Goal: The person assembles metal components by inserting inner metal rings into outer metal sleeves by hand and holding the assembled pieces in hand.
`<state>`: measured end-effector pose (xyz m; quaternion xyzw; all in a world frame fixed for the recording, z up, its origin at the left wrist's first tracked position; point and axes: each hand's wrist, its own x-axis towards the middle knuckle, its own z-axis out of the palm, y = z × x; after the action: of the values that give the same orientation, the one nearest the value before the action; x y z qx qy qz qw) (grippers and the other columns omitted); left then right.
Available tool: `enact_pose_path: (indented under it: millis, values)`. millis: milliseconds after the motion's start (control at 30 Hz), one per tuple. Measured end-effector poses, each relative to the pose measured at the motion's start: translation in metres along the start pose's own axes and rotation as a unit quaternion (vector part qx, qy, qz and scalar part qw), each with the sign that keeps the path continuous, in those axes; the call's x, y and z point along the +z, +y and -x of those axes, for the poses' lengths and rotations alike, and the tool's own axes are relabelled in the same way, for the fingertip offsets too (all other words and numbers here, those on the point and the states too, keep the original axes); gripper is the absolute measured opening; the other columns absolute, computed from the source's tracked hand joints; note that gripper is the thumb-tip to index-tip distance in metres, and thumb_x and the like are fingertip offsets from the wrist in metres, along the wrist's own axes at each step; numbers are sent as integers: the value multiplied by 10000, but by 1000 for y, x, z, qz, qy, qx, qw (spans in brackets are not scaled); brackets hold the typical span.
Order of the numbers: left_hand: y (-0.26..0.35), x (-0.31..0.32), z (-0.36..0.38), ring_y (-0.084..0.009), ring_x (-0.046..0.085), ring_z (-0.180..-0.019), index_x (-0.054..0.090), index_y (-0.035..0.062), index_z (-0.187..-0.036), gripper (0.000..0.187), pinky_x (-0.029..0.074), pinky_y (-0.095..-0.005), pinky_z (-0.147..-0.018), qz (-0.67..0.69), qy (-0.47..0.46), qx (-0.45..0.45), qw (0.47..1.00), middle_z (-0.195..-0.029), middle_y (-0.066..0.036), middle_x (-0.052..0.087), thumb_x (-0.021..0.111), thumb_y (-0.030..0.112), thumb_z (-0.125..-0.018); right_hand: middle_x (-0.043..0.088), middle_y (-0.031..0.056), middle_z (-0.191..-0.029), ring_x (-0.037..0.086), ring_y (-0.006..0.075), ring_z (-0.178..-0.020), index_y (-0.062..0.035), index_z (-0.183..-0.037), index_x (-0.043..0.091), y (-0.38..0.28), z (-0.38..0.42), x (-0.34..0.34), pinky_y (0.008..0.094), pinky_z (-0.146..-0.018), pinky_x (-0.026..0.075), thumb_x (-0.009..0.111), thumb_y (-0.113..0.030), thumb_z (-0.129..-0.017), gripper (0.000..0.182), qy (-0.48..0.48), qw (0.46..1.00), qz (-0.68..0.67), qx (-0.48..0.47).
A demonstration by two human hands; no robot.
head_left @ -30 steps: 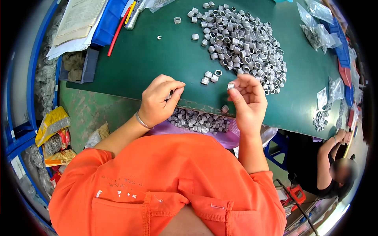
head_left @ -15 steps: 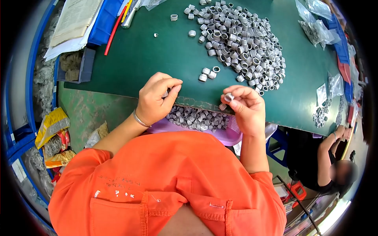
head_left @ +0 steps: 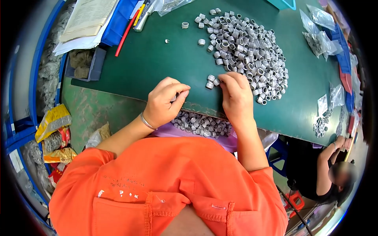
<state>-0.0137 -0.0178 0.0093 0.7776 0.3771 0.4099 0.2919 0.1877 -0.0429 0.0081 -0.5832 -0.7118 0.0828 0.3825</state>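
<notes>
My left hand [head_left: 166, 101] is closed near the table's front edge, with part of a metal ring showing between its fingers. My right hand [head_left: 237, 96] reaches over the table, its thumb and forefinger at a small group of rings [head_left: 210, 82]. What its fingertips grip, if anything, is hidden. Just behind and to the right lies a big pile of grey metal rings [head_left: 246, 47] on the green table [head_left: 157, 63]. Below the table edge, between my forearms, more rings [head_left: 201, 124] fill a purple basket [head_left: 169, 130].
Red pen [head_left: 128, 35], papers [head_left: 88, 19], a blue tray and a grey bin [head_left: 96, 65] are at the left. Plastic bags [head_left: 321, 45] lie at the right. A co-worker [head_left: 315, 165] sits at the lower right. Single rings [head_left: 185, 25] lie left of the pile.
My right hand has moved from the table edge forward to the small group of rings; the ring seen in its fingers before no longer shows. My left hand stays closed. The view has shifted slightly.
</notes>
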Motion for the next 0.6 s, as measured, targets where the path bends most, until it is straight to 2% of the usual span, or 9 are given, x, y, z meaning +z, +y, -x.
enact_pose_path:
  millis: [33, 67, 100, 133, 167, 333, 400, 467, 600]
  values:
    - [-1, 0, 0, -158, 512, -585, 608, 15, -828, 134, 393, -232, -496, -2, 2, 5, 1000, -734, -80, 562, 626, -53, -713, 561, 137, -892, 546, 316, -789, -1, -908, 581, 1, 1, 0, 329, -696, 454, 569, 88, -677, 248, 12, 999, -33, 19]
    - [-2, 0, 1, -153, 506, -577, 608, 15, -828, 137, 389, -230, -490, -3, 3, 9, 1000, -732, -79, 560, 626, -54, -712, 573, 105, -858, 574, 244, -765, 1, -901, 582, -2, 2, -5, 279, -665, 472, 586, 75, -723, 192, 3, 994, -77, 81]
    - [-2, 1, 2, -153, 506, -577, 608, 15, -828, 137, 389, -230, -490, -1, 3, 7, 1000, -732, -79, 560, 626, -54, -712, 575, 81, -858, 575, 190, -766, 2, -898, 582, -5, 5, -7, 252, -658, 477, 587, 71, -742, 170, -3, 956, -214, 198]
    - [-1, 1, 1, -151, 505, -576, 608, 15, -826, 135, 388, -230, -489, -1, 3, 10, 1000, -730, -79, 560, 628, -53, -711, 578, 56, -859, 576, 136, -767, 2, -894, 582, -7, 8, -9, 224, -652, 482, 587, 66, -761, 148, -7, 886, -343, 311]
    - [-1, 2, 1, -149, 504, -574, 608, 15, -825, 134, 387, -230, -489, -1, 2, 13, 1000, -729, -78, 559, 629, -53, -711, 566, 35, -886, 557, 74, -767, 5, -930, 567, -8, 8, -14, 196, -640, 484, 594, 66, -774, 169, -10, 847, -413, 334]
    - [0, 1, 0, -153, 507, -580, 610, 16, -825, 135, 390, -235, -496, 2, -9, 0, 1000, -730, -79, 560, 629, -52, -710, 562, 61, -924, 561, 101, -807, 4, -1011, 517, -14, 15, -18, 205, -649, 478, 602, 91, -746, 292, 28, 840, -441, 315]
    - [0, 1, 0, -154, 509, -583, 611, 17, -826, 136, 391, -236, -498, 5, -5, 5, 1000, -731, -80, 561, 629, -52, -710, 557, 69, -932, 554, 107, -834, 2, -1017, 506, -12, 18, -16, 207, -658, 468, 600, 97, -734, 313, 30, 871, -406, 274]
    - [0, 0, 0, -157, 511, -584, 611, 17, -827, 133, 396, -239, -506, 3, -9, -3, 1000, -733, -79, 563, 628, -50, -712, 553, 84, -938, 551, 114, -843, -13, -1063, 450, -11, 19, -13, 210, -666, 459, 596, 109, -721, 392, 44, 878, -410, 244]
    - [1, -1, -2, -163, 513, -587, 615, 18, -815, 114, 405, -242, -516, -8, -15, -5, 1000, -736, -79, 564, 635, -33, -715, 549, 104, -945, 558, 129, -852, -39, -1101, 361, -13, 19, -12, 217, -683, 465, 578, 136, -711, 479, 57, 846, -473, 239]
